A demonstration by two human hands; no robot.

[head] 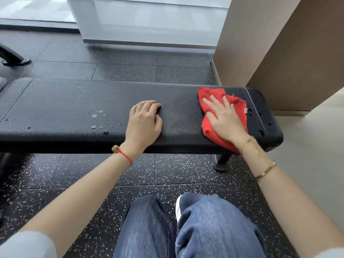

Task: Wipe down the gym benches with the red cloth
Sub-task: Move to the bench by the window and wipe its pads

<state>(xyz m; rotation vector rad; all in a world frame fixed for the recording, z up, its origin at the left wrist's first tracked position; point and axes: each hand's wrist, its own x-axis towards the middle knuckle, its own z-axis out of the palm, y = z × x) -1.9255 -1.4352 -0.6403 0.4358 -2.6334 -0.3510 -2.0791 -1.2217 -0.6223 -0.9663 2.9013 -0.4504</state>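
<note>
Red cloth point(224, 116) is pressed flat on the black padded desk point(78, 108), near its right end, by the right hand point(226, 120); fingers point(210, 102) are spread straight, nothing gripped. Left hand point(144, 121) is rested on the pad mid-desk, fingers loosely curled, holding nothing. Water droplets point(96, 120) are seen left of it (pad still wet there). Speckled floor point(167, 172) lies below.
</note>
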